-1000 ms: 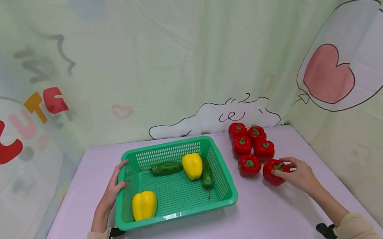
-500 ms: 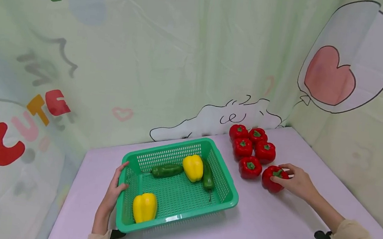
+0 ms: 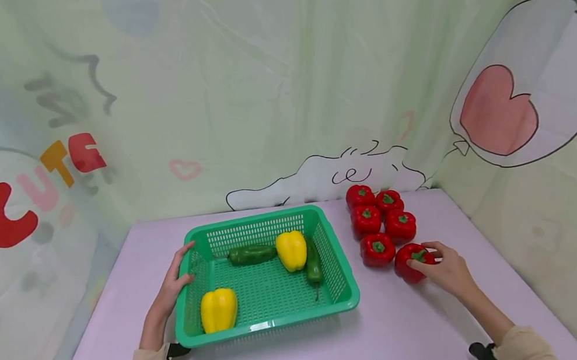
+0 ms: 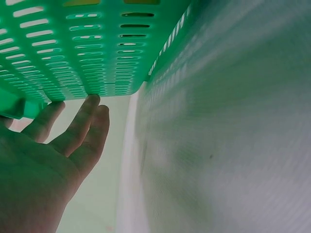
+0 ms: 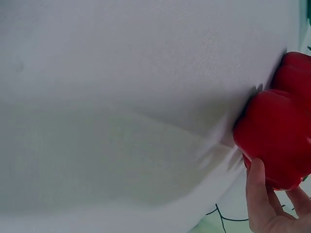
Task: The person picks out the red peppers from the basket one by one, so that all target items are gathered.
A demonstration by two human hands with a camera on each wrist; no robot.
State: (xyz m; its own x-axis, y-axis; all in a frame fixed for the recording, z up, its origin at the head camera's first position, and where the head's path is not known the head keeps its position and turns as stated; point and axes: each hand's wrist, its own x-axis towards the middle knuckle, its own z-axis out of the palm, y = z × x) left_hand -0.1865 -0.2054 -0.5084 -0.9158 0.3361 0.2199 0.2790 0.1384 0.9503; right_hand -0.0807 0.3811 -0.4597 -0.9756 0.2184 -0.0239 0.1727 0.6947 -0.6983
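My right hand [image 3: 445, 271] holds a red bell pepper [image 3: 406, 266] by its upper part, with the thumb on the near side and fingers on the far side. In the right wrist view this pepper [image 5: 272, 138] overlaps another red one [image 5: 296, 73]. Close to its left stands a red bell pepper [image 3: 377, 250]. On the left, my left hand [image 3: 168, 287] grips the short side of a green plastic basket [image 3: 265, 325], thumb and a fingertip over the rim. The left wrist view shows several fingers [image 4: 80, 126] of that hand against the basket's outer slotted wall [image 4: 87, 63].
Inside the basket lie two yellow bell peppers [image 3: 290, 250] and two long green peppers [image 3: 251, 255]. Several more red bell peppers [image 3: 366, 220] stand in pairs toward the table's back edge. The pale lilac table [image 3: 387, 343] meets a printed curtain [image 3: 222, 108] behind.
The red bell pepper in my right hand has shifted slightly left, closer to its neighbour. My left hand and the basket have stayed in place; the head view has moved a little.
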